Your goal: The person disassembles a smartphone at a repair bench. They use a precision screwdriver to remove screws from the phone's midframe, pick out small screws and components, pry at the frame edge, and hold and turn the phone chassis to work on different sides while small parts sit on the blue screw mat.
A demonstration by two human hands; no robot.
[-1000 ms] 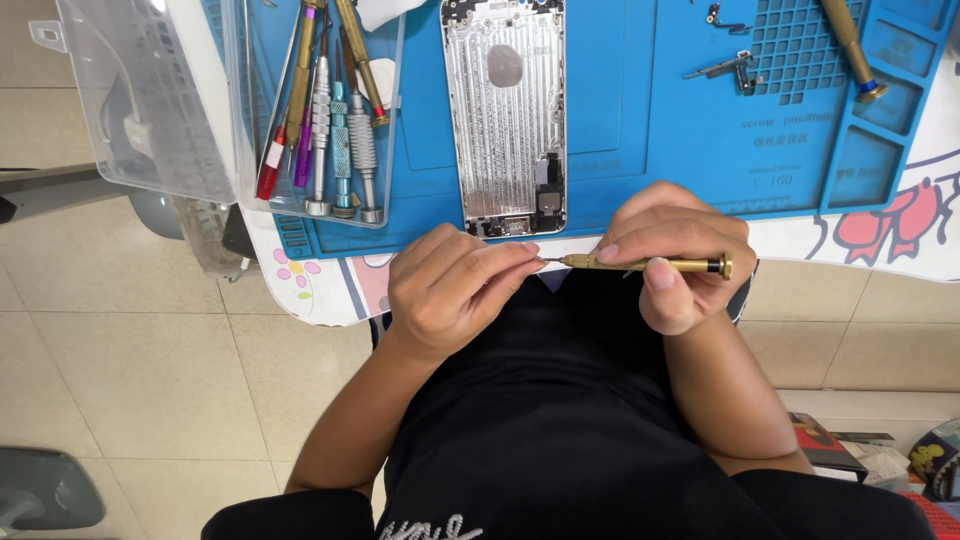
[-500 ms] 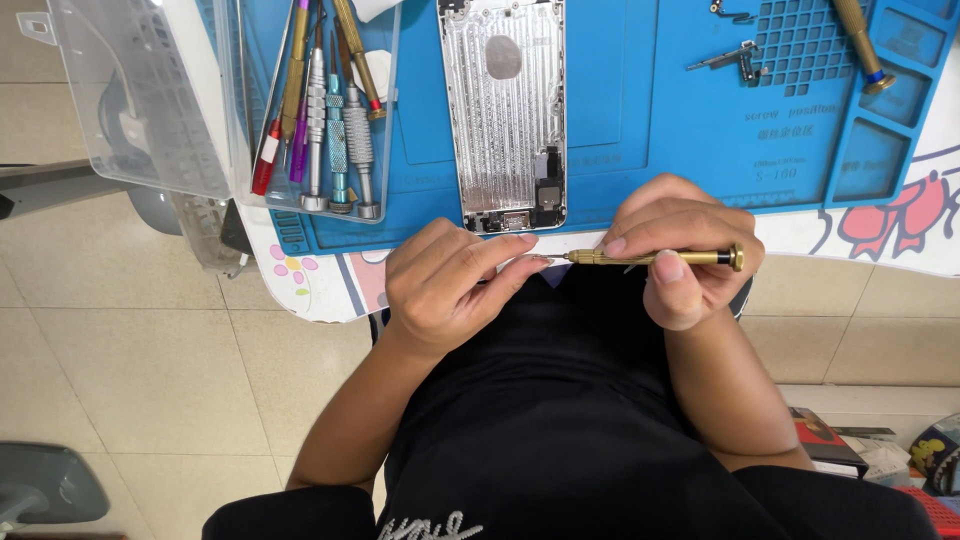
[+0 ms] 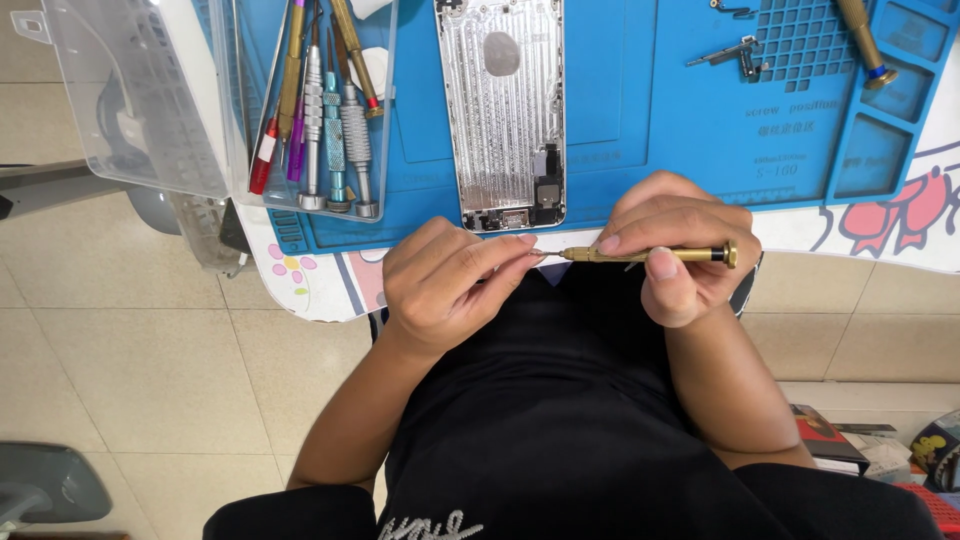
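A: Where's the brass screwdriver [image 3: 650,255]?

B: In the right hand [image 3: 675,245], off the surface [image 3: 640,120], just below the blue mat's near edge. Fingers on top, thumb underneath, clamped on the shaft.

A: And which way does it lie?

B: Long axis runs nine to three, tip at nine, dark end cap at three (almost dead level).

A: The left hand [image 3: 450,285]?

B: Directly at nine o'clock from the tip. Its fingertips [image 3: 520,243] are pinched together right at the tip; whether they hold a bit or a screw there I cannot tell, it's too small.

A: What else is about?

B: The opened phone housing [image 3: 503,110] sits at twelve o'clock from the hands, and a clear tray of screwdrivers [image 3: 320,120] at about ten.
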